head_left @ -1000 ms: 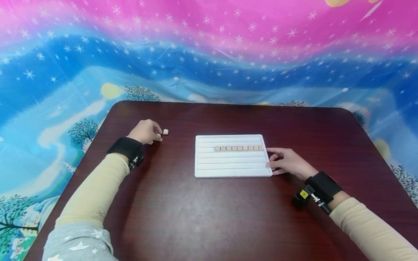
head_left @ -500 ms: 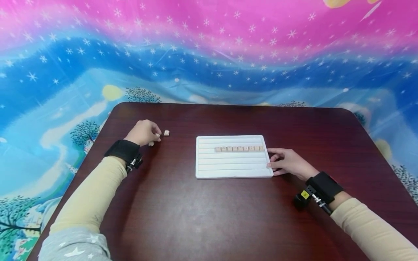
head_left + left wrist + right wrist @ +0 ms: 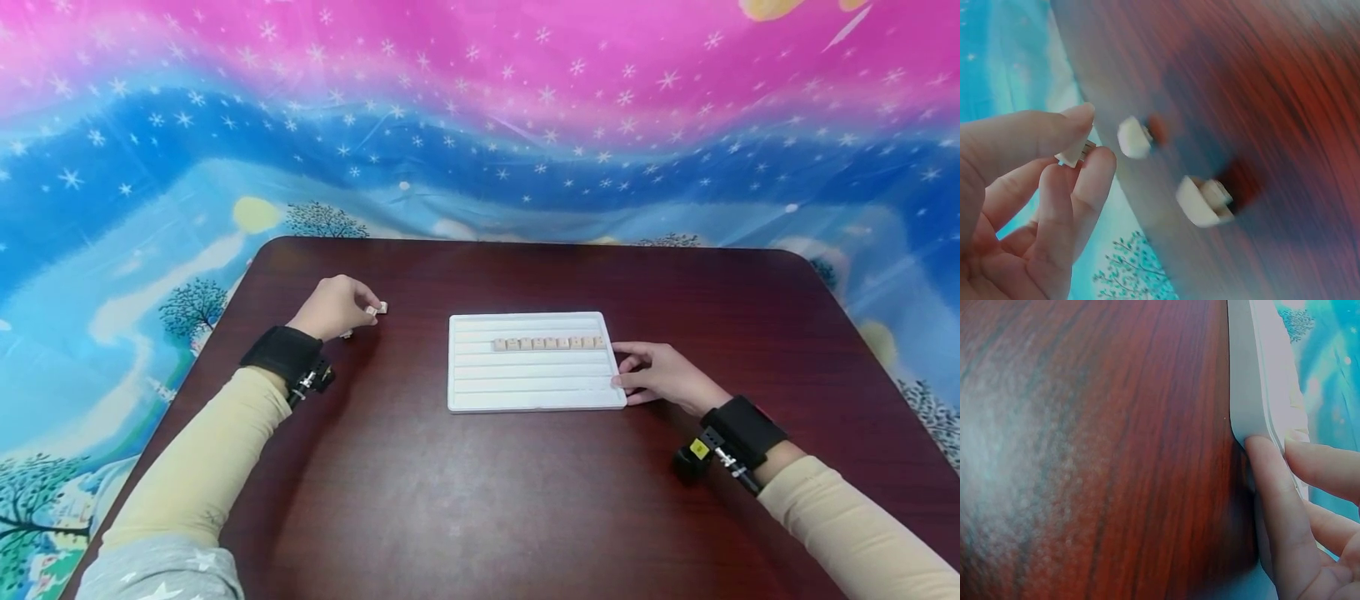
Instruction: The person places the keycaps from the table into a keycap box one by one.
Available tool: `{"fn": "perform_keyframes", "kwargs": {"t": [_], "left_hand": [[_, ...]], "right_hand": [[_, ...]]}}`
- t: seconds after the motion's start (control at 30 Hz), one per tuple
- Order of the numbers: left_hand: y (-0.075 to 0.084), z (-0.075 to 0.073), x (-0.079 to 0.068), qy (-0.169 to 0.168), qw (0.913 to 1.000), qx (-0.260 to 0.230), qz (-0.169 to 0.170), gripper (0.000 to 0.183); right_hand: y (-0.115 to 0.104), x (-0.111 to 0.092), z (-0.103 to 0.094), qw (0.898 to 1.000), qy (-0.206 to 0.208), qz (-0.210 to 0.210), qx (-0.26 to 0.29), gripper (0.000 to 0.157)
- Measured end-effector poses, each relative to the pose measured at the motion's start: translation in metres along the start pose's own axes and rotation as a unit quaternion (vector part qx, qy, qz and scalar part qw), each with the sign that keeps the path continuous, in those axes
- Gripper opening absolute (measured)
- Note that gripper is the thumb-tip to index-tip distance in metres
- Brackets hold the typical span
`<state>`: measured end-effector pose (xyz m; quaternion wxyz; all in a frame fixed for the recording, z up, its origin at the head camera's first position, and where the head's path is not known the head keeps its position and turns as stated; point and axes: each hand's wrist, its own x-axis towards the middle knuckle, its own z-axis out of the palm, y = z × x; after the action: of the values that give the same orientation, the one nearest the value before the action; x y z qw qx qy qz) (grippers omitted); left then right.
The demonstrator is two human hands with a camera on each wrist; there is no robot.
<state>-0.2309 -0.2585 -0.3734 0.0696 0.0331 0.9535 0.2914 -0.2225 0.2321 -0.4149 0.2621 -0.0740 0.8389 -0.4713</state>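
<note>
My left hand [image 3: 333,307] pinches a small cream keycap [image 3: 1074,153] between thumb and fingertips, over the far left of the table. Two more keycaps lie near it: one [image 3: 383,307] just beyond the fingertips, the other [image 3: 346,335] partly hidden under the hand. In the left wrist view a loose keycap [image 3: 1199,203] lies tipped, its stem showing. My right hand [image 3: 663,375] grips the right edge of a white ridged tray [image 3: 536,383], thumb at the rim. Several keycaps [image 3: 547,343] stand in a row along one upper groove, reaching the tray's right side.
The dark red-brown table [image 3: 450,492] has rounded far corners. Behind it hangs a pink and blue patterned cloth [image 3: 480,150]. Black camera straps [image 3: 283,357] circle both wrists.
My left hand has shifted slightly right with the pinched keycap, which now overlaps the far loose keycap in the head view. The right hand and the tray stay in place.
</note>
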Motion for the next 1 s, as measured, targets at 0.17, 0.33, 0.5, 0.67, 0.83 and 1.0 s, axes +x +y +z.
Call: {"fn": "perform_keyframes", "kwargs": {"t": [0.17,0.33,0.5,0.67,0.83,1.0], "left_hand": [[0.010,0.003,-0.004,-0.002,0.9997,-0.024,0.002,0.021],[0.021,0.010,-0.005,0.003,0.9993,-0.032,0.018,0.023],[0.035,0.017,-0.006,-0.012,0.9975,-0.069,0.004,0.025],[0.049,0.025,-0.007,-0.033,0.9955,-0.089,0.004,0.024],[0.058,0.033,-0.006,-0.041,0.9946,-0.091,0.029,0.024],[0.066,0.040,-0.001,-0.040,0.9951,-0.084,0.034,0.022]], "right_hand": [[0.000,0.000,0.001,1.000,-0.001,-0.002,-0.002,0.074],[0.000,0.000,0.002,1.000,-0.001,0.001,0.000,0.074],[0.000,0.000,0.001,1.000,0.000,0.003,0.003,0.074],[-0.001,0.000,0.000,1.000,0.000,0.002,0.003,0.074],[0.000,0.000,0.000,1.000,-0.001,0.002,0.004,0.073],[0.000,0.000,0.001,1.000,0.001,0.001,0.001,0.074]]}}
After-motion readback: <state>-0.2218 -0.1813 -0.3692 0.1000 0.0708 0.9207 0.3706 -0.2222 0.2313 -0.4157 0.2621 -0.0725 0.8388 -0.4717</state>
